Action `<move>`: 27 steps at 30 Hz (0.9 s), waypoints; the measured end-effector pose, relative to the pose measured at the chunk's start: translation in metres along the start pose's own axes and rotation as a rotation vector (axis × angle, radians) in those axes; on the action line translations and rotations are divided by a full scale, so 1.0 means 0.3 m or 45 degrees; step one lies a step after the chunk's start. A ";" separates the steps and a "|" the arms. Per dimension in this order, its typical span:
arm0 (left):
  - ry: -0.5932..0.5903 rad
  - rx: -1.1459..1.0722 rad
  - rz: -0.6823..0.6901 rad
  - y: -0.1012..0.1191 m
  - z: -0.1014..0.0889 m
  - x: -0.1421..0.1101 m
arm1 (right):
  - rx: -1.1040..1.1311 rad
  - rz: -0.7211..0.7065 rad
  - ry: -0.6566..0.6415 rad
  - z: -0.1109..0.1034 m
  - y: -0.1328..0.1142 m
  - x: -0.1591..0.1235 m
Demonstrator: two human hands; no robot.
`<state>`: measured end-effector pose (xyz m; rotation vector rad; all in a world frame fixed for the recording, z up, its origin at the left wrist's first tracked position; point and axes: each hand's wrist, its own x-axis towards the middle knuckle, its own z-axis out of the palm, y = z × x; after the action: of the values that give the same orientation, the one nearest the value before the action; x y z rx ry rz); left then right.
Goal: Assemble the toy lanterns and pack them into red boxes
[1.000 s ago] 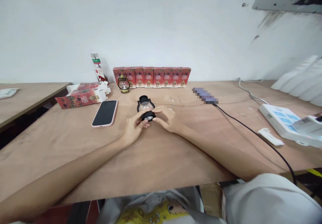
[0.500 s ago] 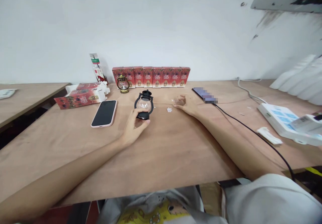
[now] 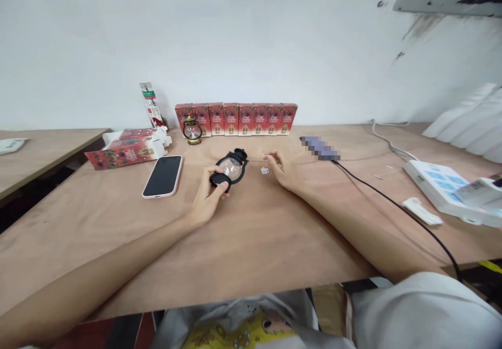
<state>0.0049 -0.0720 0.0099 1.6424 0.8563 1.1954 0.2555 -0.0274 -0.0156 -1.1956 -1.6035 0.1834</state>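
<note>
A small black lantern (image 3: 232,169) with a clear globe is tilted, its top leaning to the right. My left hand (image 3: 205,196) is closed around its black base, thumb pressed on the underside. To the right of the lantern, my right hand (image 3: 285,170) is raised a little over the table with thumb and forefinger pinched together. A tiny pale thing sits at those fingertips, too small to name. Just left of that hand, a small white scrap (image 3: 264,170) lies on the table.
A brass-coloured lantern (image 3: 192,131) stands before a row of red boxes (image 3: 246,119). An opened red box (image 3: 125,150) and a pink-edged phone (image 3: 163,177) lie left. On the right are another phone (image 3: 319,148), its black cable (image 3: 386,199) and a white power strip (image 3: 439,184).
My right hand left the lantern's base, reached right to some thin clear bits on the table, and is now pinched nearer the lantern. My left hand has tipped the lantern rightward.
</note>
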 end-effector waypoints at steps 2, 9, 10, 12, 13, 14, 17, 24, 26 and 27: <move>0.047 -0.145 -0.098 -0.006 0.000 0.005 | 0.068 -0.001 -0.122 0.032 -0.051 -0.024; 0.248 -0.549 -0.314 -0.013 -0.005 0.059 | -0.163 0.083 -0.588 0.051 -0.158 -0.056; 0.261 -0.557 -0.323 -0.011 -0.006 0.063 | -0.229 0.081 -0.572 0.048 -0.164 -0.057; 0.276 -0.551 -0.313 -0.007 -0.011 0.067 | -0.309 0.066 -0.556 0.045 -0.172 -0.061; 0.278 -0.542 -0.296 -0.007 -0.015 0.068 | -0.339 0.048 -0.566 0.047 -0.175 -0.064; 0.270 -0.531 -0.271 -0.007 -0.020 0.070 | -0.370 0.021 -0.582 0.050 -0.176 -0.068; 0.198 -0.464 -0.183 -0.010 -0.042 0.081 | -0.445 -0.087 -0.622 0.064 -0.177 -0.079; 0.241 -0.349 -0.103 -0.022 -0.085 0.116 | -0.191 -0.084 -0.326 0.068 -0.158 -0.082; 0.266 -0.294 -0.104 -0.028 -0.087 0.116 | -0.043 -0.073 -0.177 0.070 -0.158 -0.086; 0.270 -0.258 -0.104 -0.033 -0.087 0.115 | 0.030 -0.078 -0.119 0.072 -0.160 -0.089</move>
<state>-0.0102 -0.0308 0.0154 1.3227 0.8924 1.3684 0.2075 -0.0617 -0.0109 -1.1325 -1.7126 0.2205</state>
